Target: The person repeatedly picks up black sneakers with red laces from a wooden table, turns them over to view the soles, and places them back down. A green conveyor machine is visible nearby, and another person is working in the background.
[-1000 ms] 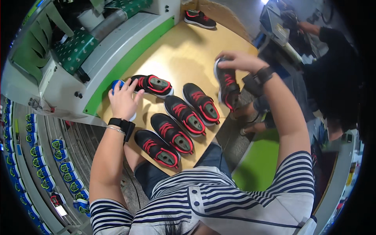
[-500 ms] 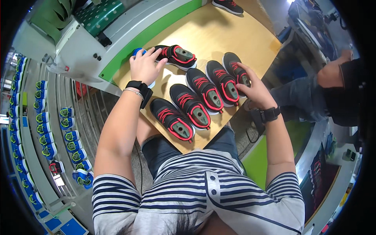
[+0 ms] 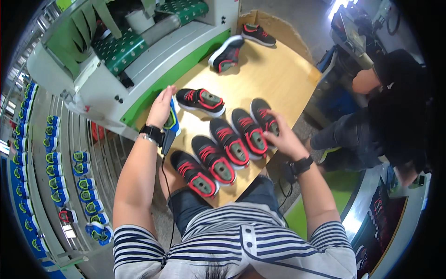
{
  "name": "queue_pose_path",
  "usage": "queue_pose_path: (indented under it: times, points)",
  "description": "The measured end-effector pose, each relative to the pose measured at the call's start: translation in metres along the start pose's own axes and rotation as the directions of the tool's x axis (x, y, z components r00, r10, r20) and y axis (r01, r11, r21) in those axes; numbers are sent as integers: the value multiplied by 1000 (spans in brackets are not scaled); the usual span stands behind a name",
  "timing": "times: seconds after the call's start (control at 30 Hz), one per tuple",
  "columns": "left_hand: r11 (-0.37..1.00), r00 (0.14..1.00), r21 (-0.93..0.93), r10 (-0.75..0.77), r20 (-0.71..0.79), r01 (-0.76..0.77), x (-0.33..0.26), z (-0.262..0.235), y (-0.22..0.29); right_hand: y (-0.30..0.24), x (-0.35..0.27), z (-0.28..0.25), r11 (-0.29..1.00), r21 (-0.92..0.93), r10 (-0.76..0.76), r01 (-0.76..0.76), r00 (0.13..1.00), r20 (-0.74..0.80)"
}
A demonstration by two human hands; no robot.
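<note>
Since the earlier frame, right hand [image 3: 284, 137] had slid onto rightmost shoe [image 3: 265, 116], fingers spread over it, heel-end nearest; left hand [image 3: 161, 106] gripped blue handheld device [image 3: 171, 122].

Under the right hand's fingers [image 3: 278, 132] lies a matt black knit-cloth shoe [image 3: 265, 117] with red laces. It rests on a smooth, pale wooden table [image 3: 278, 74]. The left hand's fingers [image 3: 162, 100] touch a glossy blue plastic device [image 3: 172, 121].
</note>
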State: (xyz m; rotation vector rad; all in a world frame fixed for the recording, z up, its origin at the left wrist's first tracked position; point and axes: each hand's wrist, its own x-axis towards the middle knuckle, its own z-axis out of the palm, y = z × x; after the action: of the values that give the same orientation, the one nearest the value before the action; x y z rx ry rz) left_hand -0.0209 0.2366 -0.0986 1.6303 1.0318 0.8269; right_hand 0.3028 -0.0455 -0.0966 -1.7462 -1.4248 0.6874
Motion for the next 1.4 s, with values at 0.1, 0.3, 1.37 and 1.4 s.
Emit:
queue_pose_path:
  times: [0.1, 0.3, 1.37, 1.4]
  points:
    - [815, 993, 579, 28, -111, 42, -7, 21, 6, -9, -7, 1, 999, -36, -13, 15, 999, 48]
    - [667, 948, 733, 302, -98, -137, -20, 37, 10, 24, 82, -72, 936, 81, 331, -342, 935, 127]
    - [563, 994, 826, 84, -65, 6, -14, 30, 21, 49, 59, -136, 971, 117, 227, -208, 956, -186]
    - [656, 993, 753, 110, -36, -45, -13, 32, 26, 18, 42, -145, 980, 25, 199, -197, 969, -145]
